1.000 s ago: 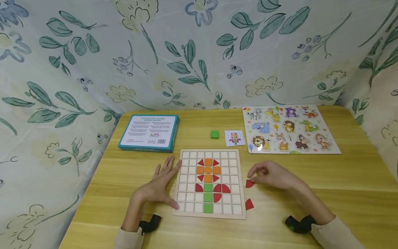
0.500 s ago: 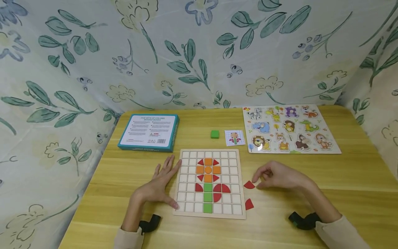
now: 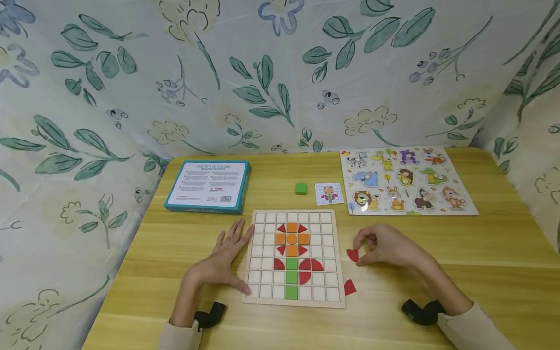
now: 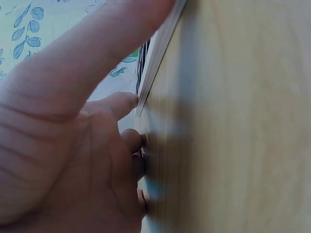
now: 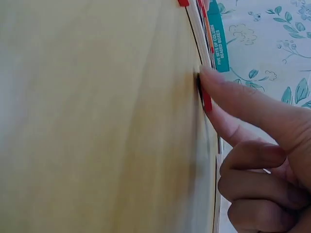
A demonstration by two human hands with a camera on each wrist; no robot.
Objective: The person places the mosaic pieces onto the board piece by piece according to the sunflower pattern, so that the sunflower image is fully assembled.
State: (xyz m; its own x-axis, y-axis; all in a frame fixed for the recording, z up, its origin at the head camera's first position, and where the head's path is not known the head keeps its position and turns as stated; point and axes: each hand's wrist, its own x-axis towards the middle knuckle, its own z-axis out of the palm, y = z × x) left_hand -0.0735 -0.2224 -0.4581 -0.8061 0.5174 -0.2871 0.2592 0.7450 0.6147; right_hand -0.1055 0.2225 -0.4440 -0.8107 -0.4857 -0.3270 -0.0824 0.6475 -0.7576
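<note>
My right hand [image 3: 387, 247] pinches a red quarter-circle piece [image 3: 352, 254] between thumb and index finger, just right of the wooden grid board [image 3: 262, 294]. In the right wrist view that red piece [image 5: 206, 98] sits between the two fingertips, at the tabletop, with the other fingers curled. My left hand [image 3: 223, 265] lies spread along the board's left side, thumb at the lower left corner and index finger touching the edge. On the board, orange, green and red pieces form a flower. A second red quarter-circle [image 3: 350, 287] lies on the table by the board's lower right edge.
Behind the board are a green square block [image 3: 301, 189] and a small pattern card [image 3: 328, 194]. A teal-edged box [image 3: 207, 187] lies at the back left, an animal puzzle board [image 3: 409, 181] at the back right. Floral fabric [image 3: 245, 97] rises behind the table.
The red quarter-circle has been turned beside the board. My right hand shifted right, then back left, and now pinches the piece. The left hand stays put.
</note>
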